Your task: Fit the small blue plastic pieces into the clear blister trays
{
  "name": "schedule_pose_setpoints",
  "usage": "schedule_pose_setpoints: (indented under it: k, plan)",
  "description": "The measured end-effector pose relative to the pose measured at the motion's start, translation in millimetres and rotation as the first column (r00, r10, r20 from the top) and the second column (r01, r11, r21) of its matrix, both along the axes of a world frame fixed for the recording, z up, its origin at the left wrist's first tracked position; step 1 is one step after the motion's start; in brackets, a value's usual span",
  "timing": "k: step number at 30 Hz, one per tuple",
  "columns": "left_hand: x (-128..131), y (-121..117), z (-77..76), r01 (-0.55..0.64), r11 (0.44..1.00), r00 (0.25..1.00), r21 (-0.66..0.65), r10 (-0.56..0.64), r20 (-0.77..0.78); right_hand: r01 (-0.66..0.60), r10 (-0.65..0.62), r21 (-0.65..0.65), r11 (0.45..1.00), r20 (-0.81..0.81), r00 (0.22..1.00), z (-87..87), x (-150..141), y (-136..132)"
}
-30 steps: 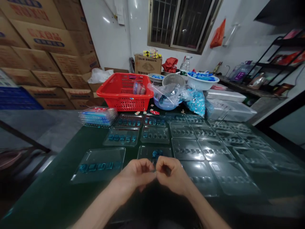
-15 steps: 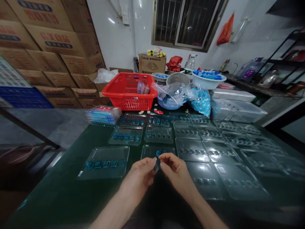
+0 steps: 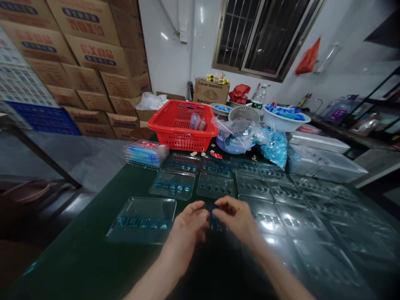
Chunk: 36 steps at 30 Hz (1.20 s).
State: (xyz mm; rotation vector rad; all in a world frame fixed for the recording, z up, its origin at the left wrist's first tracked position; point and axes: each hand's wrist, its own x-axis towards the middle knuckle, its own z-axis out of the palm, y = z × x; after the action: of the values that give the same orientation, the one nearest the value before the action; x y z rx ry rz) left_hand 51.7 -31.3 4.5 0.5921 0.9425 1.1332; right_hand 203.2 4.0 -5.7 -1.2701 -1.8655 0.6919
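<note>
My left hand (image 3: pixel 189 227) is just left of centre above the green table, its fingers loosely curled and a gap between thumb and forefinger. Facing it, my right hand (image 3: pixel 239 218) has thumb and forefinger drawn together in a pinch; anything between them is too dark and blurred to make out. Beneath both hands lies a clear plastic tray, mostly hidden, with dim bluish pieces in it. To the left lies a clear tray (image 3: pixel 143 238) with a row of small blue pieces (image 3: pixel 144 223). Behind is another clear tray (image 3: pixel 215 191) with a blue piece at its left end.
More clear trays (image 3: pixel 265 208) cover the table's right side. Behind them stand a red basket (image 3: pixel 184 139), a stack of packed trays (image 3: pixel 146 155), a bag of blue pieces (image 3: pixel 275 148) and a white basin (image 3: pixel 286 123). Cartons (image 3: pixel 93 54) are piled at the left.
My hands have moved apart, and the small blue piece between them no longer shows clearly. The view has shifted, so the scene sits further right and lower.
</note>
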Motion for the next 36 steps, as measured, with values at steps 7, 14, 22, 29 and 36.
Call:
schedule_pose_setpoints:
  k: [7, 14, 22, 29, 36]
  plan:
    - [-23, -4, -2.4, -0.016, 0.997, 0.977, 0.069, 0.030, -0.210, 0.122, -0.177, 0.169, 0.978, 0.360, 0.916, -35.0, 6, 97]
    - [-33, -8, -9.4, -0.017, 0.996, 0.949, 0.091, 0.045, -0.312, -0.006, -0.102, 0.189, 0.982, 0.552, 0.827, -39.8, -3, 97]
    - [-30, -6, -3.4, 0.001, 0.987, 0.924, 0.163, 0.061, -0.378, -0.133, -0.034, 0.196, 0.972, 0.670, 0.741, -31.2, -5, 85]
    - [-12, 19, -0.3, 0.249, 0.908, 0.740, 0.337, 0.046, -0.671, -0.129, -0.018, 0.189, 0.974, 0.627, 0.779, -32.7, -2, 92]
    - [23, 56, -22.6, 0.445, 0.812, 0.542, 0.378, 0.092, -0.836, -0.021, -0.088, 0.251, 0.968, 0.416, 0.905, -16.5, 14, 74]
